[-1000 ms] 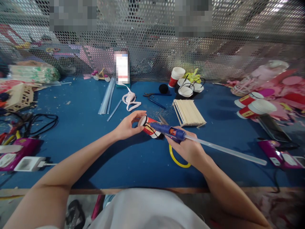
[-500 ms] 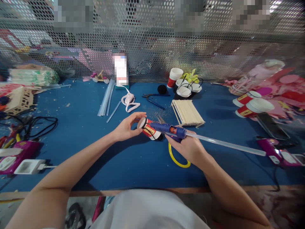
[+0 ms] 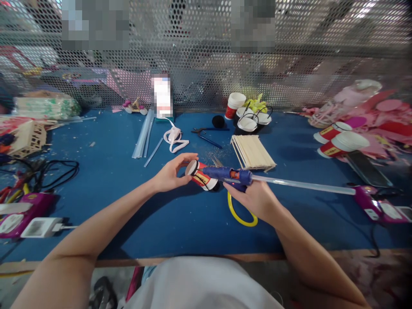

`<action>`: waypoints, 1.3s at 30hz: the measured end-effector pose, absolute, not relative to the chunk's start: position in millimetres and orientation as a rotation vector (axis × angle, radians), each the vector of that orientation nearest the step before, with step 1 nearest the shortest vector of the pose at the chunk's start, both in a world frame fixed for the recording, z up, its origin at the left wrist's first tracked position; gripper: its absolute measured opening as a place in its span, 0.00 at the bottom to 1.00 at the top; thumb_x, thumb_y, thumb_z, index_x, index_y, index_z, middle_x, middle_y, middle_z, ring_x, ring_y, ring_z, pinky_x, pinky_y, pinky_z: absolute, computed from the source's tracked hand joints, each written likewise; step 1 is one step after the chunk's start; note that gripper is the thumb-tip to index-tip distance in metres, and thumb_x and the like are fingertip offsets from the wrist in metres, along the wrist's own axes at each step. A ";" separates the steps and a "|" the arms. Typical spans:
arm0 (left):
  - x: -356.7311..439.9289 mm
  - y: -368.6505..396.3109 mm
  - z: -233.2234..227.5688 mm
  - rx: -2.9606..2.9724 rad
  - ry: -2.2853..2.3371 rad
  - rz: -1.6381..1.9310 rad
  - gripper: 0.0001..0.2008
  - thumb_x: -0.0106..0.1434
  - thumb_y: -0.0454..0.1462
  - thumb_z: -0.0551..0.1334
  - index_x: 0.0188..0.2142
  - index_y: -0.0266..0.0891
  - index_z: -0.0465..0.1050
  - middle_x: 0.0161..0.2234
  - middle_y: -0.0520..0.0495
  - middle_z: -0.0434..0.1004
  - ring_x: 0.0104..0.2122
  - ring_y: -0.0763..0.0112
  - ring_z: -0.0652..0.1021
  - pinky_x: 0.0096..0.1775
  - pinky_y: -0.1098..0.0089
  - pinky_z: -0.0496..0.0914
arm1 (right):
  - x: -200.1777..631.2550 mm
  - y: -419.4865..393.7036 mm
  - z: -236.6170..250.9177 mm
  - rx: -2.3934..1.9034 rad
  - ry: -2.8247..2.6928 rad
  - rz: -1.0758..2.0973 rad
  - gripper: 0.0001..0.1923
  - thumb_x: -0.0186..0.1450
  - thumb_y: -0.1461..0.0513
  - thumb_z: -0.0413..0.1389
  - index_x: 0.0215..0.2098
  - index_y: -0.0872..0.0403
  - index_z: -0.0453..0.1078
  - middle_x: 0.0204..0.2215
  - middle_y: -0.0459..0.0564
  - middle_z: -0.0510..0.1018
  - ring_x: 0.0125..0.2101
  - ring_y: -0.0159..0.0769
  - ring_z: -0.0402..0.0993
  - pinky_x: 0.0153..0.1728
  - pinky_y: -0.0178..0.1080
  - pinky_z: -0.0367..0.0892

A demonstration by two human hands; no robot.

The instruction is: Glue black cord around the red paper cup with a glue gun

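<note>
My left hand [image 3: 169, 174] grips a small red and white paper cup [image 3: 201, 177] lying on its side above the blue table, its bottom facing left. My right hand [image 3: 254, 199] holds a blue glue gun [image 3: 230, 174] with a long clear glue stick [image 3: 302, 185] jutting out to the right. The gun's nozzle points left and lies across the cup's side. Yellow-handled scissors [image 3: 240, 214] lie on the table under my right hand.
A stack of wooden sticks [image 3: 254, 151] lies behind the cup. More paper cups [image 3: 247, 116] stand at the back, others [image 3: 341, 143] lie at right. Clear glue sticks [image 3: 143, 133], white ribbon [image 3: 174, 138], cables [image 3: 54, 169] and purple power strips [image 3: 19, 212] surround. A perforated metal screen [image 3: 206, 51] closes the back.
The glue gun has tilted so its stick lies flatter and higher at the right end. My left hand keeps the cup in nearly the same spot.
</note>
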State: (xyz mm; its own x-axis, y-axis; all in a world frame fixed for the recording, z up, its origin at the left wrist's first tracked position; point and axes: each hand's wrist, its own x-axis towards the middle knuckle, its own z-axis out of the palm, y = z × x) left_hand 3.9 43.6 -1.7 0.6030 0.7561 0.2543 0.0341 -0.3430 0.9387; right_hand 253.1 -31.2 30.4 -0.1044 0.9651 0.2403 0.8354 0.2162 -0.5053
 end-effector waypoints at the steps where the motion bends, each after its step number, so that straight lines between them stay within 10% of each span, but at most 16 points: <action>1: 3.8 43.6 -1.7 1.778 0.642 0.862 0.31 0.53 0.29 0.62 0.57 0.44 0.60 0.56 0.40 0.65 0.54 0.60 0.70 0.57 0.56 0.63 | 253.3 -30.1 29.8 -1.660 -1.982 0.325 0.12 0.59 0.54 0.54 0.32 0.55 0.71 0.22 0.51 0.76 0.21 0.40 0.73 0.21 0.38 0.65; 39: 3.5 41.8 -1.5 1.785 0.635 0.839 0.32 0.54 0.28 0.62 0.57 0.44 0.58 0.55 0.40 0.66 0.52 0.61 0.71 0.55 0.57 0.64 | 250.7 -21.1 44.7 -1.616 -1.914 0.480 0.11 0.58 0.55 0.54 0.23 0.53 0.64 0.18 0.46 0.72 0.20 0.35 0.68 0.24 0.37 0.65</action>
State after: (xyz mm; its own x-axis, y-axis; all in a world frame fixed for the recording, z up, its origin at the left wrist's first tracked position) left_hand 3.5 41.8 -1.5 0.6182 0.7459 0.2480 0.0358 -0.3418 0.9391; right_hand 250.7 -21.1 44.7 -0.0954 0.9751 0.2001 0.7653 0.2004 -0.6117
